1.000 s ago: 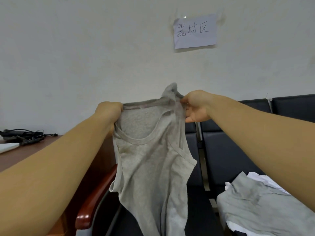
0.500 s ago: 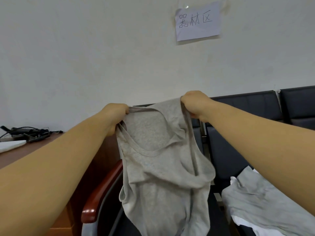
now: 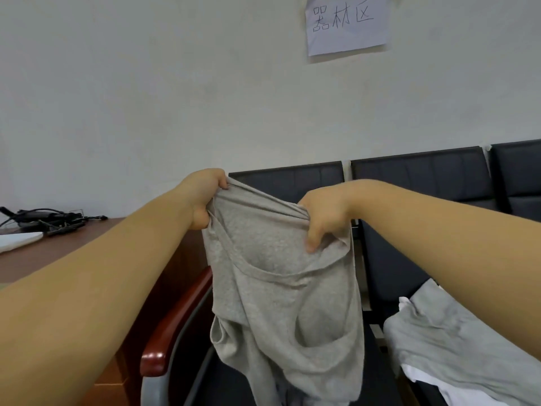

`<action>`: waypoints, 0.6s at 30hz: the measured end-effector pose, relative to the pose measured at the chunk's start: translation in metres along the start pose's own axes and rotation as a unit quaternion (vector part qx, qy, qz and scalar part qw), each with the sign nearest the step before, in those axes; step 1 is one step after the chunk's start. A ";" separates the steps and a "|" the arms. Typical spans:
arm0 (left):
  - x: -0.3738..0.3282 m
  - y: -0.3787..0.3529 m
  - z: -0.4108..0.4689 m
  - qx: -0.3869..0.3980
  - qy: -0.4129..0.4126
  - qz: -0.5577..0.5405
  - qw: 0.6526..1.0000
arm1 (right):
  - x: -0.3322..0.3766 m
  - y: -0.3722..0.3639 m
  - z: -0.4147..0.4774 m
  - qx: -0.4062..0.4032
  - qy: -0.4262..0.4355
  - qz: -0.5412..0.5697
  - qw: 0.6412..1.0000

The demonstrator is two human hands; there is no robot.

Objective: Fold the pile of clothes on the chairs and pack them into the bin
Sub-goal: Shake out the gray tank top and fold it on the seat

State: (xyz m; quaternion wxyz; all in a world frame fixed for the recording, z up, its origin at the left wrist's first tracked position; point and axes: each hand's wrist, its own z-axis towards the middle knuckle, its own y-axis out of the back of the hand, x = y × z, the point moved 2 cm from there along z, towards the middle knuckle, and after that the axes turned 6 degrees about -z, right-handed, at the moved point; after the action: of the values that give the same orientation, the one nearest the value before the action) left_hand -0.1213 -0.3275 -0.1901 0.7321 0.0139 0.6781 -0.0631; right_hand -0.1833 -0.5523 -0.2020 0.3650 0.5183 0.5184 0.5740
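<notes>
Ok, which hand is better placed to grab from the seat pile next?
Probably the right hand: the grey-and-white pile lies below its forearm; the left hand grips the tank top on the far side.

A white paper sheet [image 3: 347, 27] fixed to the pale wall [image 3: 175, 98], upper right of the head view, carries the only legible writing: three handwritten Chinese characters, "器材区", which read as "equipment area". They are drawn in thin dark strokes, in one row from left to right, the line climbing slightly toward the right. The writing sits across the upper part of the visible sheet, above a plain white lower band. The frame's top edge cuts off the sheet's upper margin.
</notes>
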 end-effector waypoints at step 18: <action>0.042 0.050 0.029 0.018 0.215 0.149 0.965 | -0.071 -0.015 0.025 -0.072 -0.282 0.305 0.907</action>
State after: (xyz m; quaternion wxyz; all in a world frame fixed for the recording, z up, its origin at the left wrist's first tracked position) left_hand -0.0837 -0.2836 -0.2331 0.5694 0.1418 0.8088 0.0391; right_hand -0.1469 -0.6115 -0.2338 0.3393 0.7636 0.1674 0.5233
